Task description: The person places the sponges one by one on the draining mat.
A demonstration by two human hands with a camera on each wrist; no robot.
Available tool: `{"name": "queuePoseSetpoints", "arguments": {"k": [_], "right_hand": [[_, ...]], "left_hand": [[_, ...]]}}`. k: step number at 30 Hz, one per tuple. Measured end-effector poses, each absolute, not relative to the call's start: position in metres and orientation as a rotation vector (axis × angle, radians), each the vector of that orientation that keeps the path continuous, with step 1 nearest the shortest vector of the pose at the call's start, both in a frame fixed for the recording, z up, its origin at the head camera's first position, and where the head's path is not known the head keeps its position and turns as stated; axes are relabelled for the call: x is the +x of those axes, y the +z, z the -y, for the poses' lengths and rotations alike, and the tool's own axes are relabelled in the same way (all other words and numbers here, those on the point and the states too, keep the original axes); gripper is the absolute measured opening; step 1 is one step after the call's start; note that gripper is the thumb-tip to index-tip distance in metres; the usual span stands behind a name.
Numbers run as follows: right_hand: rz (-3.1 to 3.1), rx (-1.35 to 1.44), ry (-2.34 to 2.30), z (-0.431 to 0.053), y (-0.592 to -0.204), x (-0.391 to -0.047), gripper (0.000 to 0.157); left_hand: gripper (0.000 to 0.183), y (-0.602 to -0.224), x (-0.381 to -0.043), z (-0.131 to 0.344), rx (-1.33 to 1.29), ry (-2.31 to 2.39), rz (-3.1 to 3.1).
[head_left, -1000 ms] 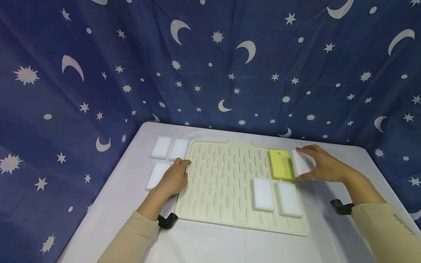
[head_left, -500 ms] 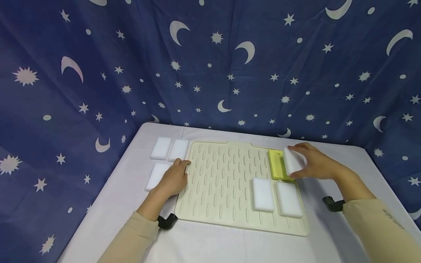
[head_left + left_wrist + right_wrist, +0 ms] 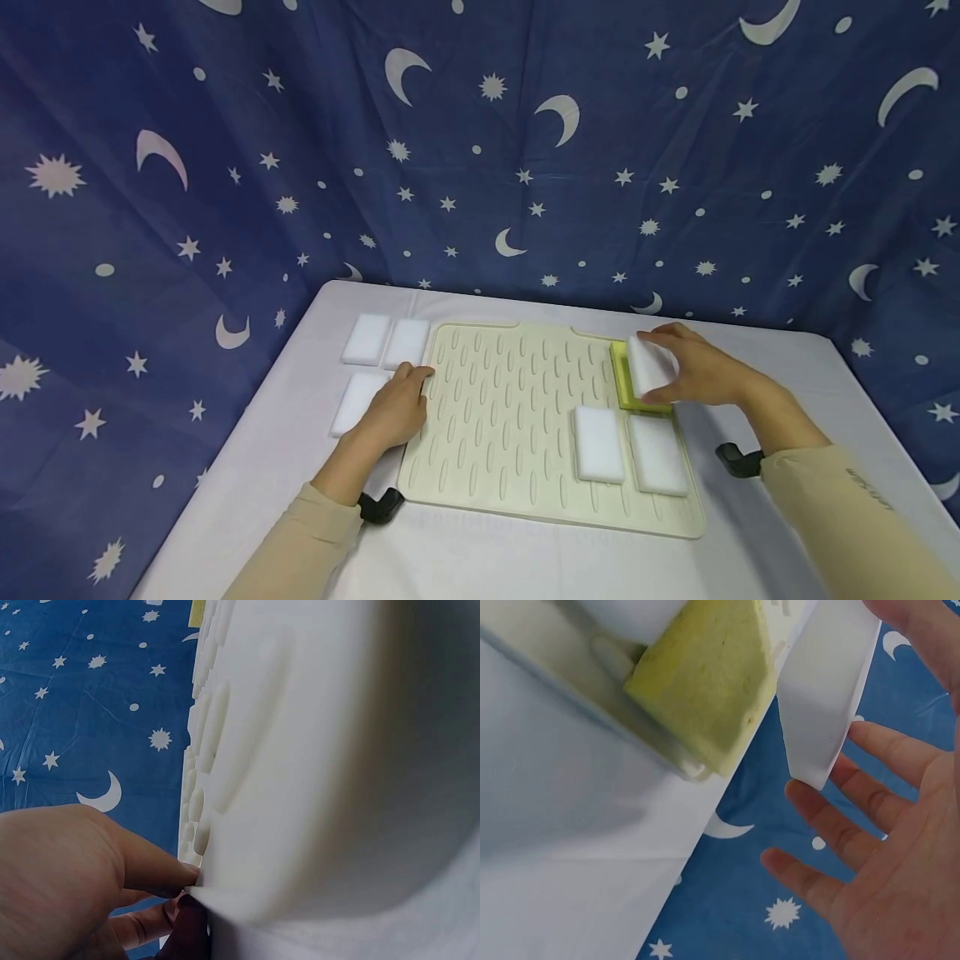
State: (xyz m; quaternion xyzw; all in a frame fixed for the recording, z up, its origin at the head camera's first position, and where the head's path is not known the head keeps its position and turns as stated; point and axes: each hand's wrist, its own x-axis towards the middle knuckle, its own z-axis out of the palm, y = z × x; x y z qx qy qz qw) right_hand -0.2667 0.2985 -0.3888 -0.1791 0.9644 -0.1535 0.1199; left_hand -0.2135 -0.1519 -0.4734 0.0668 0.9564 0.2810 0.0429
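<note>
Holding a white foam block point(image 3: 651, 364) in my right hand point(image 3: 697, 375), just above the yellow sponge point(image 3: 624, 385) at the far right corner of the ribbed cream mat point(image 3: 502, 417). My judgement is that the block is very light, soft and springy, with a dry matte skin that should not slip; a hard squeeze would dent it, so a gentle pinch across its long edges seems the right hold. The head view shows my thumb on the near edge and my fingers point(image 3: 663, 333) curled over the far edge. In the right wrist view the other fingers point(image 3: 885, 754) look spread and nearly straight behind the block, so the grip is loose, with only part of the hand doing the pinching.

The yellow sponge lies flat on the mat, partly covered by the block. I cannot tell whether the two touch.

My left hand point(image 3: 393, 408) rests flat at the mat's left edge, fingers nearly straight, fingertips point(image 3: 420, 372) on the rim. It holds nothing. The left wrist view shows the thumb point(image 3: 161, 874) pressed against the mat's edge.

Two more white blocks point(image 3: 630, 454) lie side by side on the mat, in front of the sponge. Three others point(image 3: 375, 340) sit on the counter point(image 3: 750, 550) left of the mat, one of them partly under my left hand.
</note>
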Motion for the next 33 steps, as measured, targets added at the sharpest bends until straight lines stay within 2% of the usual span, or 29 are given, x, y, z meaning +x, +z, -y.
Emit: {"name": "queuePoseSetpoints", "arguments": {"k": [33], "right_hand": [[-2.811, -0.603, -0.444, -0.259, -0.400, -0.276, 0.112]], "left_hand": [[0.047, -0.473, -0.213, 0.152, 0.204, 0.868, -2.922]]}}
